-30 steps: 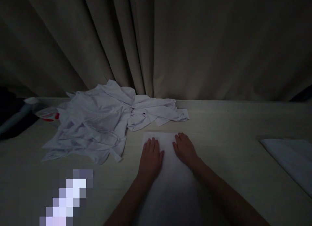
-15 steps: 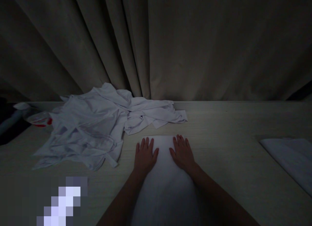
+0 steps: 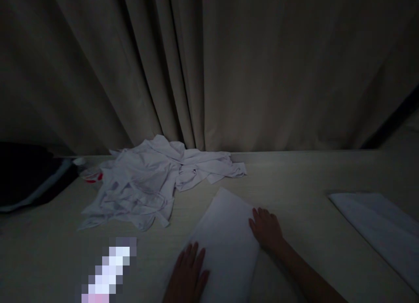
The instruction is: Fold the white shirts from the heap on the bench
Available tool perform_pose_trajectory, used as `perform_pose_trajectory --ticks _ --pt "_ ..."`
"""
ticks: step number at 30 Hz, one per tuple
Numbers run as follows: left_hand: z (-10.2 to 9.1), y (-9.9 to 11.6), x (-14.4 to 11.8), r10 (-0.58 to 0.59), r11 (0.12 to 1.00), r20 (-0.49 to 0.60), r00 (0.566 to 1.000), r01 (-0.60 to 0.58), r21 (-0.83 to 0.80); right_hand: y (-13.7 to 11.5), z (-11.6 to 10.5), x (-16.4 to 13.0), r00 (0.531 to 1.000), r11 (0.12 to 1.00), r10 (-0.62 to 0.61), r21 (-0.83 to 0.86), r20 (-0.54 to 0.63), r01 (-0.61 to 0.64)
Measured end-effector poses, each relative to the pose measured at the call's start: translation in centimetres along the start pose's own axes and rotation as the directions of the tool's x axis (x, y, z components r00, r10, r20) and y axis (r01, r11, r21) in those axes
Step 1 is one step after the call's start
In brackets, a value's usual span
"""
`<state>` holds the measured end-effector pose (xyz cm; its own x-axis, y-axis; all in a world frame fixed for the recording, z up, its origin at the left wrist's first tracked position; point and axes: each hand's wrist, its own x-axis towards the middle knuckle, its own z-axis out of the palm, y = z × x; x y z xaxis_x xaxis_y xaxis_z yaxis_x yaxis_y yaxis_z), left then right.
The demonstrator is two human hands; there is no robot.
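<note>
The left hand (image 3: pixel 188 272) lies flat with fingers spread on the near left edge of the folded white cloth (image 3: pixel 225 242); the right hand (image 3: pixel 266 229), also flat, presses its right edge. Farther left lies a crumpled white garment (image 3: pixel 147 185), perhaps shirts; no writing is readable in the dim light. Bare table (image 3: pixel 294 181) lies to the right.

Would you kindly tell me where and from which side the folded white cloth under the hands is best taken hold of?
Probably by its long side edges, one hand on each. The folded cloth lies flat and slanted on the table, with the left hand at its near-left edge and the right hand at its right edge, both flat.
</note>
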<state>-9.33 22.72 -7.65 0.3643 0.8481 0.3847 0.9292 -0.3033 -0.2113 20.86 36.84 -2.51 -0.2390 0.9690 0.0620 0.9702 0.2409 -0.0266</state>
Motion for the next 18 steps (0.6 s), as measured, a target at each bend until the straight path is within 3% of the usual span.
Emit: perform_pose_trajectory --ticks 2,3,6,9,12,15,18 --pt "-0.9 -2.4 2.7 0.103 0.99 0.086 0.991 -0.093 -0.105 2.1 -0.4 -4.2 0.999 0.999 0.033 -0.002 0.006 -0.033" --pt "-1.5 -3.1 4.0 0.101 0.987 0.139 0.985 -0.082 -0.134 3.0 -0.4 -6.4 0.999 0.999 0.053 0.012 0.012 -0.053" --pt "-3.6 -2.2 5.6 -0.06 0.988 0.187 0.981 0.084 -0.126 4.7 0.2 -12.6 0.995 0.988 0.094 0.119 0.032 -0.098" --pt "-5.2 1.4 3.3 -0.192 0.966 0.148 0.97 0.214 -0.148 5.4 0.9 -17.0 0.983 0.946 0.171 0.27 0.058 -0.181" --pt "-5.7 4.2 -0.8 -0.292 0.928 0.21 0.933 0.33 -0.175 5.7 1.0 -19.5 0.98 0.897 0.179 0.394 0.089 -0.2" --pt "-5.7 4.7 -3.7 -0.36 0.886 0.307 0.881 0.426 -0.183 5.6 0.5 -21.0 0.969 0.873 0.188 0.425 0.161 -0.24" --pt "-6.7 3.9 -4.7 -0.362 0.859 0.362 0.859 0.458 -0.228 5.2 -0.1 -22.3 0.946 0.853 0.202 0.429 0.255 -0.298"
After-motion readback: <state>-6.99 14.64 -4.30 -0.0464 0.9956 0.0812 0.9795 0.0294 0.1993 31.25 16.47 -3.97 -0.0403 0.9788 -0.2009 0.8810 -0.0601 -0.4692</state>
